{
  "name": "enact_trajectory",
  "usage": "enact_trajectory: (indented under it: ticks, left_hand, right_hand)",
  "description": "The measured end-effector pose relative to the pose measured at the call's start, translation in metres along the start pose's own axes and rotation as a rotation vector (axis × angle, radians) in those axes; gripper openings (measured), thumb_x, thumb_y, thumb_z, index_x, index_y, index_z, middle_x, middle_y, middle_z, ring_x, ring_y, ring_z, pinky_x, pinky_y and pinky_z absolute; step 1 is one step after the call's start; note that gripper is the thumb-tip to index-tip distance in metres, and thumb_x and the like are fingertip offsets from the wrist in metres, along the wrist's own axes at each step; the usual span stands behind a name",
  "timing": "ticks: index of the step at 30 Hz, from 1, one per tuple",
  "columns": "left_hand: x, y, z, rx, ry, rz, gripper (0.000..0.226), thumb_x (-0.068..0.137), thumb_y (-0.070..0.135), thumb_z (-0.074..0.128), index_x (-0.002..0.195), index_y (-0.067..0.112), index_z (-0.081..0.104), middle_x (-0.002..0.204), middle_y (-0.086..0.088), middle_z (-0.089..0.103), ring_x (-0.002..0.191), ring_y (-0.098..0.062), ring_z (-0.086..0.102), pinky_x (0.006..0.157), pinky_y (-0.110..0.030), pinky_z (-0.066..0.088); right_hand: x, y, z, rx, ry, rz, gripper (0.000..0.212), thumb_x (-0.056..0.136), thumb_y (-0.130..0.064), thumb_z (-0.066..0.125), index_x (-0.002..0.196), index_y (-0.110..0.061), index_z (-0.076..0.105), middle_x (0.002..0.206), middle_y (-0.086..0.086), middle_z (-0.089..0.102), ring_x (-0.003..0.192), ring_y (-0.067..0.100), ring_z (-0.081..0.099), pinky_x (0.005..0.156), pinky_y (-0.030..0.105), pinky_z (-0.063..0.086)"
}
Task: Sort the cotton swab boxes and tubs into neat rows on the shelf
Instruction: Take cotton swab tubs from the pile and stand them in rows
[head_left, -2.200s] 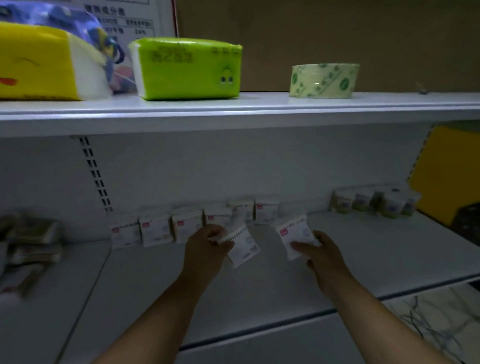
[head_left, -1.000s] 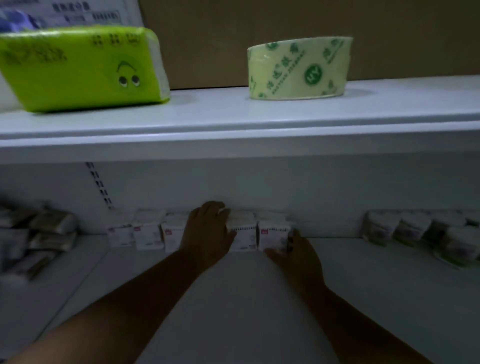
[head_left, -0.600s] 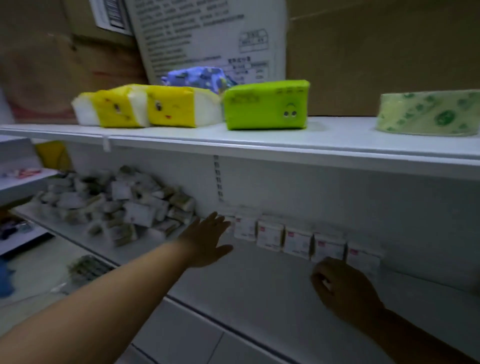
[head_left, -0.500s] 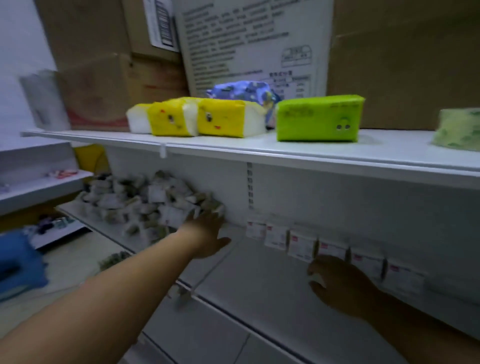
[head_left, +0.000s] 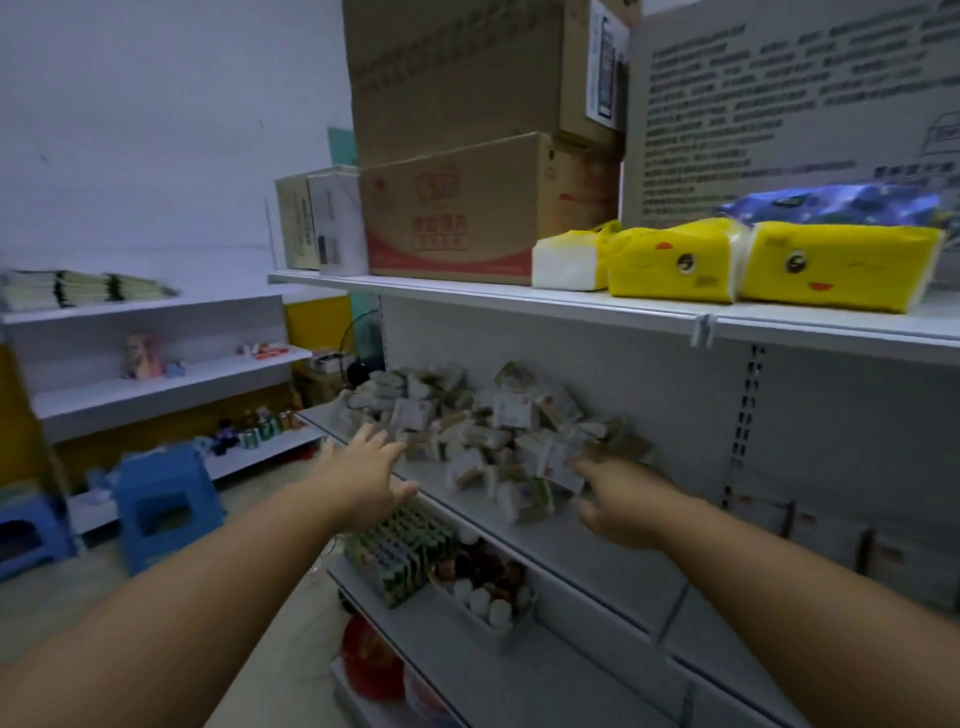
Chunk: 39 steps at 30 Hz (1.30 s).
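On the shelf (head_left: 566, 551), swab packs (head_left: 498, 436) blurred, fingers of right hand (head_left: 623, 499) indistinct

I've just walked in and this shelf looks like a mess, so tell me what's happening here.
A person reaches both hands toward a jumbled pile of cotton swab packs on the middle shelf. The left hand is open, fingers spread, at the pile's left edge; the right hand is open at its right side, holding nothing. Further right, a row of boxes stands lined up.
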<state>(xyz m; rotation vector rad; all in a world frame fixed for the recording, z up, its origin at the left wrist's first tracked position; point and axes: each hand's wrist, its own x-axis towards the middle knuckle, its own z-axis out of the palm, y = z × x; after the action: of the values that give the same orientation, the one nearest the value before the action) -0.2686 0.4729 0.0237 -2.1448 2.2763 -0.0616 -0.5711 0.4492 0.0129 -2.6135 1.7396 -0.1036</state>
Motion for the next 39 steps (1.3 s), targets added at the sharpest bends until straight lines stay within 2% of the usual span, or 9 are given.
enact_trajectory:
  ticks: [5,11,17,20,27,32,35,37,39]
  left_hand:
    - [0.032,-0.027,0.024,-0.065,-0.010,0.025,0.070,0.093,0.061,0.033,0.150,0.026,0.014,0.159,-0.001,0.005,0.146,-0.022,-0.003,0.117,-0.052,0.004]
    - [0.101,-0.027,0.050,-0.176,-0.078,0.069,0.069,0.093,0.055,0.042,0.149,0.021,0.020,0.157,-0.003,0.019,0.144,-0.022,0.014,0.116,-0.039,0.022]
    - [0.163,0.014,0.076,-0.268,0.016,0.243,0.050,0.092,0.037,0.052,0.137,0.016,0.043,0.133,-0.006,0.052,0.115,-0.023,0.052,0.082,-0.023,0.040]
    - [0.179,0.030,0.105,-0.314,0.035,0.291,0.057,0.088,0.041,0.058,0.138,0.021,0.040,0.130,-0.004,0.048,0.114,-0.025,0.050,0.083,-0.028,0.043]
    - [0.208,0.033,0.149,-0.419,0.118,0.272,0.068,0.081,0.057,0.059,0.140,0.033,0.036,0.131,-0.002,0.040,0.117,-0.023,0.043,0.082,-0.029,0.043]
    - [0.219,0.034,0.164,-0.557,0.178,0.375,0.056,0.081,0.053,0.060,0.130,0.031,0.046,0.129,0.002,0.045,0.114,-0.020,0.044,0.085,-0.030,0.041]
    - [0.226,0.030,0.167,-0.715,0.158,0.418,0.054,0.079,0.050,0.063,0.127,0.031,0.050,0.123,0.003,0.053,0.111,-0.019,0.046,0.079,-0.027,0.039]
    - [0.231,0.026,0.167,-0.803,0.132,0.405,0.056,0.075,0.051,0.062,0.127,0.034,0.048,0.117,0.001,0.055,0.107,-0.021,0.050,0.073,-0.026,0.037]
    - [0.233,0.021,0.166,-0.896,0.106,0.397,0.063,0.072,0.049,0.063,0.131,0.035,0.044,0.119,0.002,0.053,0.109,-0.020,0.050,0.075,-0.024,0.034]
  right_hand:
    - [0.041,-0.016,0.019,-0.022,-0.014,-0.030,0.059,0.092,-0.040,0.047,0.146,-0.028,0.026,0.156,0.003,0.017,0.140,0.025,0.023,0.111,0.034,0.028]
    - [0.106,-0.012,0.049,0.065,0.071,-0.148,0.053,0.091,-0.037,0.052,0.140,-0.026,0.036,0.148,0.002,0.031,0.134,0.021,0.032,0.104,0.029,0.031]
    - [0.130,0.007,0.107,0.137,0.172,-0.244,0.067,0.081,-0.035,0.064,0.141,-0.018,0.040,0.145,0.004,0.040,0.135,0.021,0.037,0.110,0.036,0.032]
    - [0.127,0.008,0.134,0.110,0.341,-0.212,0.064,0.074,-0.027,0.069,0.132,-0.005,0.052,0.138,0.014,0.049,0.129,0.033,0.045,0.104,0.052,0.038]
    - [0.138,0.010,0.158,0.226,0.349,-0.135,0.057,0.072,-0.027,0.074,0.124,-0.010,0.057,0.126,0.010,0.059,0.119,0.027,0.053,0.102,0.049,0.039]
    - [0.121,0.000,0.138,0.464,0.358,0.078,0.054,0.073,-0.055,0.068,0.121,-0.037,0.049,0.121,-0.015,0.055,0.105,-0.003,0.054,0.091,0.019,0.046]
    - [0.112,-0.012,0.135,0.789,0.395,0.350,0.052,0.065,-0.046,0.080,0.111,-0.045,0.057,0.116,-0.028,0.061,0.107,-0.009,0.056,0.088,0.011,0.046]
    - [0.110,-0.017,0.138,1.024,0.492,0.515,0.052,0.063,-0.036,0.084,0.109,-0.039,0.060,0.115,-0.019,0.064,0.108,0.002,0.060,0.088,0.019,0.050]
    - [0.110,-0.027,0.138,1.178,0.555,0.638,0.050,0.067,-0.023,0.077,0.114,-0.025,0.060,0.118,0.000,0.064,0.109,0.021,0.061,0.093,0.042,0.051]
